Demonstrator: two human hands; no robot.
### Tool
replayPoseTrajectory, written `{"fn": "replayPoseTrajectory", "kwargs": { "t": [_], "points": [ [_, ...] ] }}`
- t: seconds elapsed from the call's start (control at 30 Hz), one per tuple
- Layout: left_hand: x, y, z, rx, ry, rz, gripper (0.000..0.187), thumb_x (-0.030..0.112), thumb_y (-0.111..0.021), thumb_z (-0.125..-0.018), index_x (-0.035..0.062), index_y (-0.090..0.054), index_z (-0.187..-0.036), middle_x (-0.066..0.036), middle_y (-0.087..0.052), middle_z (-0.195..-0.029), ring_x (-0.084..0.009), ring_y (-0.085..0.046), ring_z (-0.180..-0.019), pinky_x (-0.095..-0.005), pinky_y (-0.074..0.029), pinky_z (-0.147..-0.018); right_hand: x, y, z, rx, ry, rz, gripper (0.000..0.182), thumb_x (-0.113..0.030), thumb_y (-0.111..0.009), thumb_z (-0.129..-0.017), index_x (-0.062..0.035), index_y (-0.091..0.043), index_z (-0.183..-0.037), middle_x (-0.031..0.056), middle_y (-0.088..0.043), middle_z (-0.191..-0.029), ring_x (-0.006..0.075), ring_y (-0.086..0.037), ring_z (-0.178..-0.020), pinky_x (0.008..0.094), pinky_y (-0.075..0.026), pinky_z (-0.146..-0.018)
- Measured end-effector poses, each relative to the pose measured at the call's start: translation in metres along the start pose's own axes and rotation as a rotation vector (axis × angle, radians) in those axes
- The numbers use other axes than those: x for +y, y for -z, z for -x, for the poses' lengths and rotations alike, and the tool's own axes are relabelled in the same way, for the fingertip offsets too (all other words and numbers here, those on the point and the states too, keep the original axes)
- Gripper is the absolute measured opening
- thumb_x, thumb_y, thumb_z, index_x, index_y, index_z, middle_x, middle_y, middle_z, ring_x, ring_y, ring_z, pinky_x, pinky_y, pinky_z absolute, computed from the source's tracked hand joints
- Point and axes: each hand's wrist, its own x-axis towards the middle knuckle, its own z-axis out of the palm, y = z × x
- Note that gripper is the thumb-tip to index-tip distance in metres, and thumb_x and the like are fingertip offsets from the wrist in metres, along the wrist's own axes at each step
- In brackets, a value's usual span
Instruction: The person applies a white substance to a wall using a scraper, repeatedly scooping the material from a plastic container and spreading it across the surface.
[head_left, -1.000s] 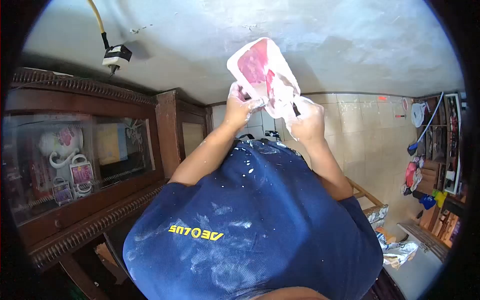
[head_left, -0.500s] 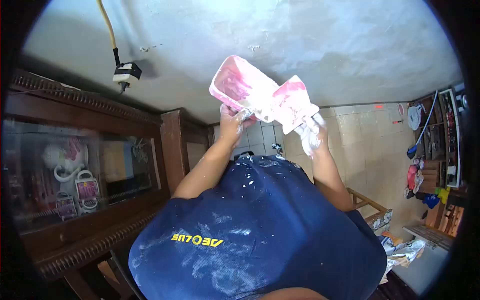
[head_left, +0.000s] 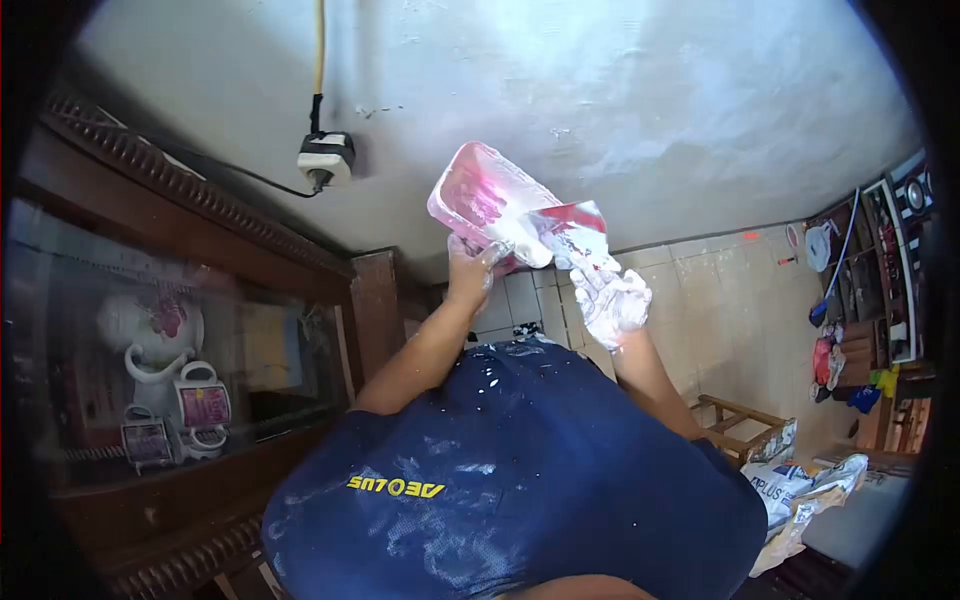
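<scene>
My left hand [head_left: 474, 268] grips a pink rectangular plastic tub [head_left: 450, 215] from below, its thumb over the near rim. White paste coats much of the tub's inside and is heaped at its near right end. In my right hand [head_left: 612, 302], thickly smeared with white, is a flat red-and-white scraper [head_left: 580, 232], pinched at its lower edge by the fingers. The scraper's left corner overlaps the right end of the tub. Both are held up in front of a grey-white wall [head_left: 640, 110].
A white power socket [head_left: 326, 160] with cables hangs on the wall. At left stands a dark wooden glass-fronted cabinet [head_left: 350, 300] holding mugs [head_left: 205, 402]. A wooden stool [head_left: 745, 425] and plastic bags [head_left: 800, 500] are at lower right, on a tiled floor [head_left: 700, 320]. Shelves stand far right.
The scraper has turned, showing a redder face, and my right hand has moved down slightly with its palm turned up. The tub sits slightly lower in view. The view has shifted, moving the socket rightward.
</scene>
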Motion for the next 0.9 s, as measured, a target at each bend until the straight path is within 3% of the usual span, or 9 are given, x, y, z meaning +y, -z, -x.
{"fn": "replayPoseTrajectory", "kwargs": {
  "t": [0.2, 0.23, 0.33, 0.47, 0.5, 0.6, 0.63, 0.73, 0.9],
  "points": [
    [0.018, 0.022, 0.005, 0.033, 0.036, 0.045, 0.045, 0.007, -0.062, -0.079, 0.0059, -0.034, -0.114, -0.011, -0.055, -0.098, -0.0207, -0.062, -0.074, -0.0356, -0.057, -0.060, 0.040, -0.014, -0.019, 0.013, 0.001, 0.096, 0.040, -0.023, -0.050, -0.086, 0.0002, -0.048, -0.119, 0.0148, -0.059, -0.107, 0.0209, -0.060, -0.083, 0.0285, -0.051, -0.066],
    [0.018, 0.025, 0.005, 0.024, 0.035, 0.050, 0.046, 0.008, -0.062, -0.078, 0.0064, -0.034, -0.114, -0.010, -0.054, -0.097, -0.0201, -0.061, -0.073, -0.0359, -0.057, -0.060, 0.046, -0.021, -0.020, 0.278, 0.062, 0.214, 0.039, -0.022, -0.052, -0.086, 0.0000, -0.049, -0.118, 0.0111, -0.060, -0.099, 0.0163, -0.056, -0.071, 0.0254, -0.047, -0.058],
    [0.021, 0.033, 0.005, 0.021, 0.064, 0.017, 0.046, 0.010, -0.062, -0.078, 0.0066, -0.034, -0.113, -0.009, -0.054, -0.096, -0.0198, -0.060, -0.071, -0.0378, -0.057, -0.062, 0.051, -0.027, -0.028, 0.202, 0.112, 0.286, 0.037, -0.020, -0.054, -0.085, -0.0002, -0.051, -0.116, 0.0091, -0.061, -0.094, 0.0153, -0.055, -0.069, 0.0245, -0.045, -0.057],
    [0.028, 0.034, 0.003, -0.052, 0.022, 0.037, 0.043, 0.014, -0.060, -0.081, 0.0062, -0.035, -0.115, -0.009, -0.055, -0.098, -0.0207, -0.062, -0.074, -0.0372, -0.057, -0.062, 0.045, -0.037, -0.041, -0.003, 0.300, 0.605, 0.019, 0.001, -0.056, -0.079, -0.0004, -0.053, -0.098, 0.0104, -0.059, -0.089, 0.0138, -0.056, -0.070, 0.0255, -0.046, -0.059],
    [0.031, 0.033, 0.003, -0.054, 0.023, 0.070, 0.041, 0.017, -0.058, -0.082, 0.0060, -0.036, -0.115, -0.010, -0.056, -0.100, -0.0216, -0.062, -0.077, -0.0371, -0.057, -0.062, 0.045, -0.045, -0.047, 0.104, 0.423, 0.770, 0.030, 0.012, -0.056, -0.075, -0.0015, -0.048, -0.100, 0.0123, -0.059, -0.088, 0.0138, -0.058, -0.073, 0.0258, -0.048, -0.062],
    [0.031, 0.035, -0.004, -0.051, 0.013, 0.093, 0.039, 0.021, -0.054, -0.085, 0.0057, -0.039, -0.117, -0.011, -0.057, -0.104, -0.0243, -0.063, -0.083, -0.0369, -0.057, -0.064, 0.040, -0.076, -0.049, 0.050, 0.487, 0.856, 0.045, 0.014, -0.059, -0.074, -0.0032, -0.040, -0.110, 0.0125, -0.060, -0.089, 0.0141, -0.060, -0.080, 0.0254, -0.048, -0.066],
    [0.034, 0.035, -0.004, -0.063, 0.014, 0.094, 0.040, 0.021, -0.055, -0.084, 0.0054, -0.039, -0.117, -0.012, -0.056, -0.104, -0.0248, -0.063, -0.084, -0.0376, -0.057, -0.064, 0.034, -0.071, -0.055, 0.019, 0.508, 0.946, 0.062, 0.012, -0.060, -0.075, -0.0048, -0.029, -0.125, 0.0128, -0.061, -0.095, 0.0146, -0.060, -0.085, 0.0251, -0.048, -0.070],
    [0.033, 0.033, -0.004, -0.047, -0.003, 0.092, 0.042, 0.020, -0.055, -0.084, 0.0049, -0.036, -0.118, -0.012, -0.055, -0.105, -0.0262, -0.062, -0.087, -0.0395, -0.056, -0.064, 0.027, -0.093, -0.059, -0.053, 0.615, 1.015, 0.067, 0.011, -0.063, -0.073, -0.0034, -0.029, -0.129, 0.0155, -0.060, -0.099, 0.0200, -0.061, -0.090, 0.0295, -0.050, -0.074],
    [0.040, 0.032, -0.005, -0.163, 0.004, 0.068, 0.042, 0.022, -0.055, -0.084, 0.0052, -0.037, -0.118, -0.012, -0.056, -0.104, -0.0276, -0.062, -0.088, -0.0438, -0.056, -0.069, -0.004, -0.087, -0.082, -0.067, 0.558, 1.051, 0.039, 0.009, -0.059, -0.076, 0.0038, -0.049, -0.114, 0.0124, -0.060, -0.103, 0.0173, -0.059, -0.094, 0.0275, -0.048, -0.079]
  ]
}}
